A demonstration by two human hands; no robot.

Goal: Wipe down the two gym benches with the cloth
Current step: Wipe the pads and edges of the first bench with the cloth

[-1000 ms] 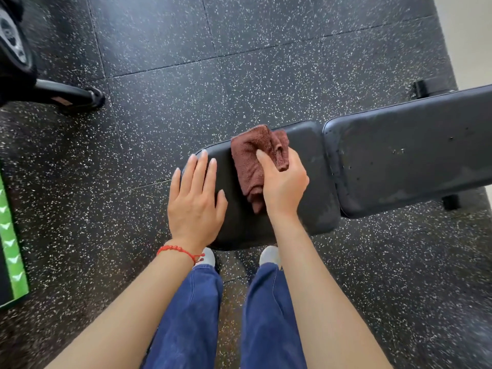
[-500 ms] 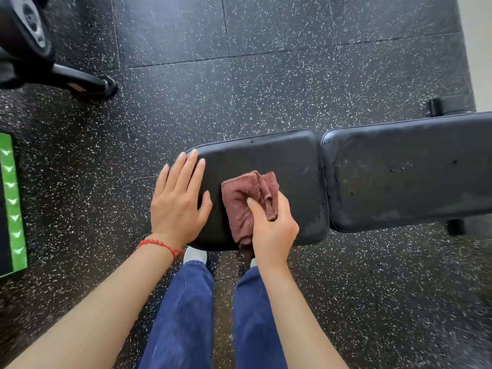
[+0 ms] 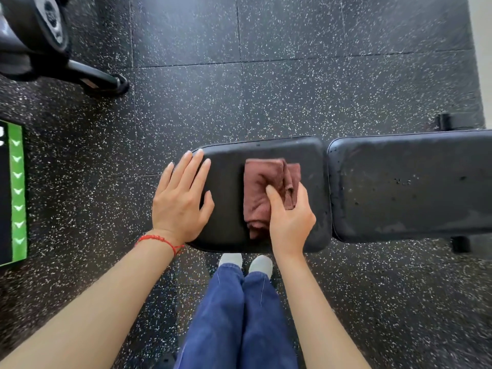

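Note:
A black padded gym bench lies across the view: its seat pad [image 3: 229,198] is right in front of me and its longer back pad [image 3: 410,187] runs off to the right. A folded reddish-brown cloth [image 3: 262,187] lies on the seat pad. My right hand [image 3: 290,222] grips the cloth's near right part, thumb on top, pressing it to the pad. My left hand [image 3: 181,201] rests flat on the seat pad's left end with fingers straight. Only this one bench is in view.
Black speckled rubber floor tiles [image 3: 292,89] surround the bench. A dark machine with a weight plate and a foot bar [image 3: 87,75] stands at the top left. A green-edged mat [image 3: 17,193] lies at the left edge. My jeans and white shoes [image 3: 246,262] are below the seat.
My right hand with the cloth slid toward me on the seat pad, then away again toward the pad's middle. My left hand stayed flat on the pad's left end.

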